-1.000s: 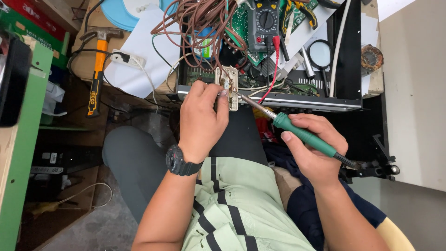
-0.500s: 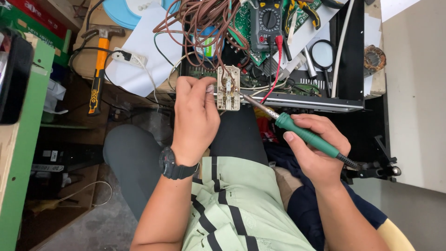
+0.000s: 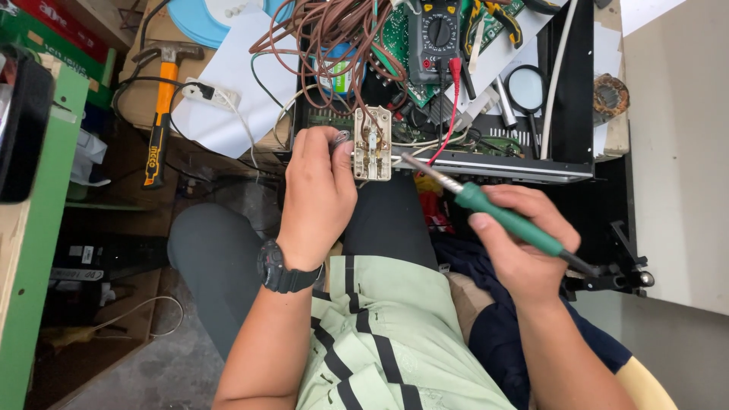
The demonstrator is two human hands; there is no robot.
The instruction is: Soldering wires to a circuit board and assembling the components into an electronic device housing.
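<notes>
- Left hand [image 3: 317, 199], black wristwatch [image 3: 282, 269] on its wrist, pinched shut on a small beige rectangular terminal block with metal contacts [image 3: 373, 143], held upright just in front of the desk's near edge.
- Right hand [image 3: 524, 244] wrapped closed round the green-handled soldering iron [image 3: 493, 212], metal tip slanted up and left, close beside the block's right edge; contact could not be told.
- Held the block above the lap, against the front lip of an open black metal chassis [image 3: 581, 99] resting on the desk.
- Inside that chassis: a green circuit board [image 3: 395, 38], a dark digital multimeter with round dial [image 3: 433, 34] lying on the board, red probe lead [image 3: 453, 106] trailing down toward the block, a round black-rimmed magnifying glass [image 3: 525, 89], and pliers with yellow-and-black grips [image 3: 497, 17].
- Tangle of brown wire [image 3: 326, 34] heaped over the chassis's left part, strands running down to the block's top.
- Left of the chassis, on the desk: white paper sheet [image 3: 228, 83], white plug adapter [image 3: 205, 93], hammer with orange-and-black handle [image 3: 161, 114] hanging over the edge.
- Green shelf upright [image 3: 34, 250] at far left.
</notes>
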